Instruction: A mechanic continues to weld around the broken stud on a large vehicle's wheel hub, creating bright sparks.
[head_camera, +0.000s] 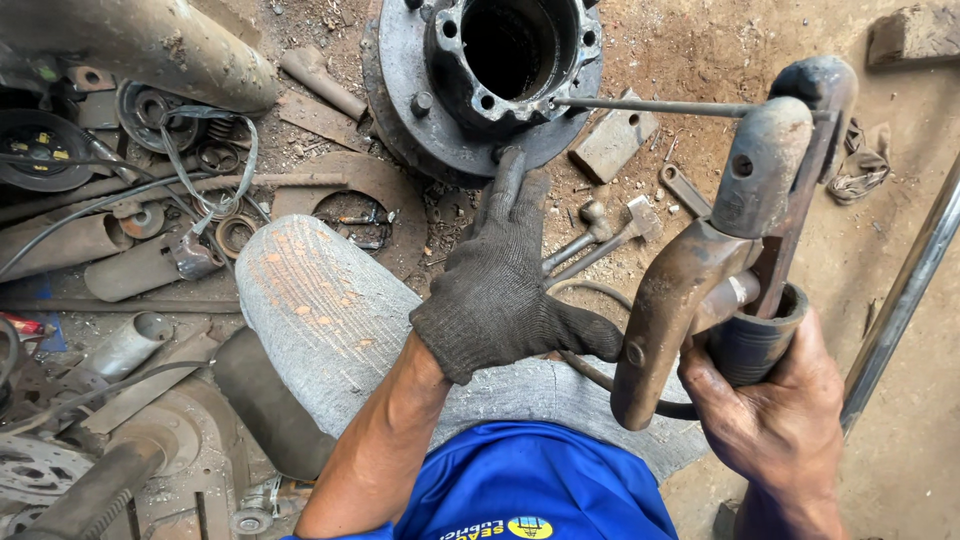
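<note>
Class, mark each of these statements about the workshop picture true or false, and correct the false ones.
1. The left hand wears a dark knitted glove. True.
2. The right hand is gloved too. False: it is bare and smudged.
3. The right hand grips the handle of a rusty electrode holder, whose thin rod reaches to the metal hub. True.
4. The hub lies on a clean wooden bench. False: it sits on a dirt floor among scrap parts.
5. The left hand holds the hammer. False: its fingers are spread open, and the hammer lies on the ground beside it.
</note>
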